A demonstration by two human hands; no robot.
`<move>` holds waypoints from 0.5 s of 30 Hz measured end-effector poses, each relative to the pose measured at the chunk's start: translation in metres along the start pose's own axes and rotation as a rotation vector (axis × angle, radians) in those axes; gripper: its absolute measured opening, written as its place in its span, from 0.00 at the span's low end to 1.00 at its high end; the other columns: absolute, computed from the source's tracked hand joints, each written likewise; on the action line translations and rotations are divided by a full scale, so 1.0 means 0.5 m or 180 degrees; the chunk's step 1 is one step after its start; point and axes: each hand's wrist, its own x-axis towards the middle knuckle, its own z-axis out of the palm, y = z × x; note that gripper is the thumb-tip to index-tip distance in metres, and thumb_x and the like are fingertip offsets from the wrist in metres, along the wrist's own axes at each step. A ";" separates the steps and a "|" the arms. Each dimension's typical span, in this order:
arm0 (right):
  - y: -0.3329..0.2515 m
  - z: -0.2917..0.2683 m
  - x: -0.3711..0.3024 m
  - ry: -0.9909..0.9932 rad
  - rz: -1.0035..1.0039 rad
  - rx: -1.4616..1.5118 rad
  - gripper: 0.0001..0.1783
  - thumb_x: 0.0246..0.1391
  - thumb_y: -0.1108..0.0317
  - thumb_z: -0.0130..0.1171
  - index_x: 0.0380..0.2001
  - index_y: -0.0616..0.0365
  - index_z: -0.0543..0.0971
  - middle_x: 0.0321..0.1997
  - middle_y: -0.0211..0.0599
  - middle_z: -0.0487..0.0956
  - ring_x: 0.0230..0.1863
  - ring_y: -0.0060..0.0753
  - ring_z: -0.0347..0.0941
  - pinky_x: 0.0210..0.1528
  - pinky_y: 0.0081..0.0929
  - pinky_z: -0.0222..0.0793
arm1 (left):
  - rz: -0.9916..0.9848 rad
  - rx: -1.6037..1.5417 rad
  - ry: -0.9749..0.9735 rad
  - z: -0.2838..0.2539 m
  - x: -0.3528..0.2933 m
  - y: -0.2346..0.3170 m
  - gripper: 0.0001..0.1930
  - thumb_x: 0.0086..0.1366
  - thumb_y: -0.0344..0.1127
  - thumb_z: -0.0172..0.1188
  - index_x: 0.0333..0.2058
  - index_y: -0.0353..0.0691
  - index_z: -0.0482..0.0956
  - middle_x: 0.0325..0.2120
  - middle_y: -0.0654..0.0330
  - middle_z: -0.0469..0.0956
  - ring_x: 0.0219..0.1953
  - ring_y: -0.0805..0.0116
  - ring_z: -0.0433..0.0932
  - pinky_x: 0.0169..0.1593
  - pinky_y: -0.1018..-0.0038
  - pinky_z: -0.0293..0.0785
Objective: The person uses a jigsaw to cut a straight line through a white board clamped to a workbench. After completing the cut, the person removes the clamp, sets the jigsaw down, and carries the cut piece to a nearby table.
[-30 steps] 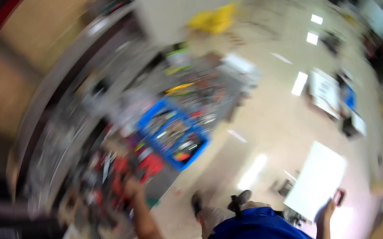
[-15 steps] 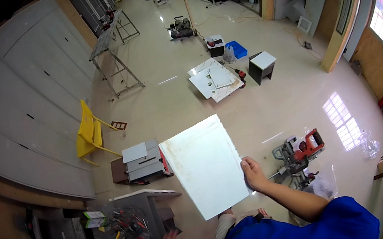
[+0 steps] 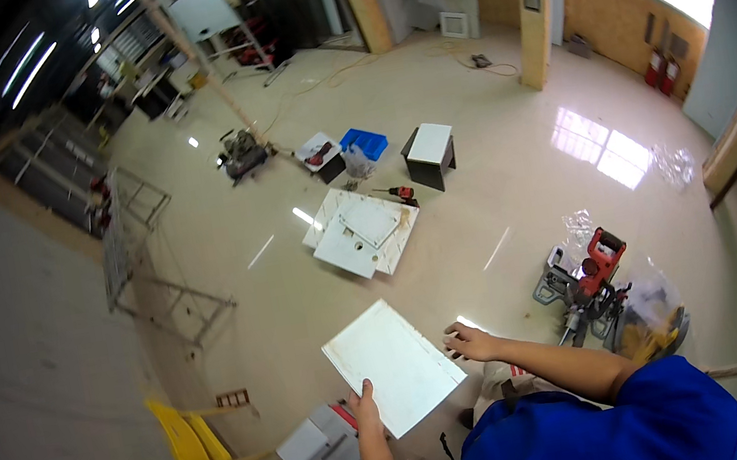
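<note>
A flat white rectangular board point(image 3: 393, 362) hangs in front of me above the floor, with brownish smudges along its edges. My left hand point(image 3: 366, 410) grips its near left edge, the thumb on top and the other fingers hidden underneath. Just off the board's right edge is my right hand point(image 3: 471, 342), its fingers apart and slightly bent, holding nothing. Below and left of the board stands a grey table saw point(image 3: 327, 446) with a red edge, partly covered by my left forearm.
White boards point(image 3: 365, 235) lie stacked on the floor ahead, a red drill point(image 3: 400, 194) beside them. A red and grey mitre saw point(image 3: 591, 280) stands to my right. At left are a yellow chair point(image 3: 192, 445) and a metal trestle point(image 3: 172, 307). A small white-topped stool point(image 3: 430, 153) stands farther off.
The board has passed from my right hand to my left, which came up from the lower left. My right hand has let go. The whole view has swung toward the right.
</note>
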 end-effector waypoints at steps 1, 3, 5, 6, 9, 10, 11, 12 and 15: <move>0.047 -0.031 0.035 0.0137 -0.0068 -0.0467 0.33 0.62 0.45 0.53 0.58 0.64 0.67 0.43 0.54 0.81 0.45 0.43 0.79 0.49 0.36 0.74 | -0.0026 0.0224 0.0102 -0.002 0.067 -0.023 0.21 0.69 0.31 0.57 0.57 0.28 0.69 0.52 0.51 0.77 0.52 0.62 0.75 0.56 0.68 0.69; 0.164 -0.099 0.082 0.0285 0.0123 -0.1064 0.31 0.59 0.48 0.57 0.54 0.65 0.71 0.43 0.56 0.81 0.43 0.46 0.80 0.48 0.38 0.75 | 0.0228 0.1000 0.0433 -0.031 0.158 -0.082 0.22 0.66 0.28 0.58 0.56 0.25 0.68 0.52 0.48 0.76 0.51 0.59 0.76 0.56 0.66 0.70; 0.301 -0.167 0.135 0.0056 0.0660 -0.1101 0.28 0.56 0.48 0.57 0.46 0.65 0.78 0.43 0.56 0.82 0.45 0.46 0.80 0.50 0.40 0.74 | 0.0612 0.0767 0.0981 -0.136 0.236 -0.151 0.24 0.64 0.29 0.61 0.56 0.25 0.67 0.50 0.43 0.76 0.51 0.53 0.77 0.54 0.63 0.71; 0.359 -0.205 0.132 -0.0066 0.1260 -0.0737 0.21 0.58 0.56 0.58 0.46 0.63 0.78 0.35 0.47 0.83 0.32 0.38 0.81 0.33 0.34 0.78 | 0.0448 0.2557 0.1512 -0.199 0.246 -0.168 0.27 0.62 0.29 0.63 0.57 0.26 0.66 0.50 0.41 0.75 0.51 0.47 0.77 0.55 0.60 0.71; 0.560 -0.344 0.026 0.0773 0.3056 -0.0126 0.13 0.54 0.57 0.61 0.36 0.54 0.83 0.37 0.41 0.83 0.37 0.40 0.81 0.37 0.41 0.76 | 0.0139 0.3480 0.2250 -0.321 0.194 -0.160 0.21 0.60 0.31 0.63 0.49 0.25 0.71 0.43 0.40 0.77 0.49 0.42 0.77 0.53 0.55 0.72; 0.624 -0.417 -0.055 0.0972 0.3399 -0.0312 0.13 0.56 0.58 0.61 0.34 0.56 0.82 0.36 0.42 0.83 0.34 0.42 0.80 0.34 0.43 0.76 | -0.0123 0.2669 0.1909 -0.317 0.161 -0.137 0.26 0.59 0.30 0.63 0.53 0.21 0.67 0.51 0.35 0.73 0.51 0.40 0.75 0.55 0.54 0.71; 0.660 -0.461 -0.082 0.1030 0.3527 -0.0483 0.13 0.57 0.59 0.60 0.32 0.58 0.82 0.34 0.43 0.82 0.32 0.43 0.80 0.30 0.46 0.75 | -0.0192 0.3613 0.2061 -0.374 0.136 -0.123 0.25 0.61 0.33 0.62 0.52 0.22 0.68 0.53 0.37 0.73 0.52 0.43 0.75 0.56 0.57 0.72; 0.677 -0.494 -0.060 0.1007 0.3528 -0.0650 0.13 0.58 0.59 0.59 0.30 0.59 0.82 0.33 0.43 0.82 0.30 0.44 0.80 0.27 0.48 0.74 | -0.0333 0.4534 0.2334 -0.446 0.104 -0.115 0.24 0.64 0.37 0.61 0.52 0.24 0.69 0.55 0.39 0.72 0.53 0.46 0.74 0.56 0.59 0.72; 0.688 -0.599 -0.010 0.0666 0.3944 -0.0795 0.12 0.59 0.61 0.57 0.32 0.58 0.82 0.34 0.43 0.82 0.34 0.44 0.80 0.29 0.48 0.75 | -0.1040 0.3441 0.1840 -0.394 0.024 0.048 0.26 0.66 0.38 0.59 0.55 0.23 0.66 0.53 0.39 0.72 0.55 0.51 0.73 0.56 0.62 0.72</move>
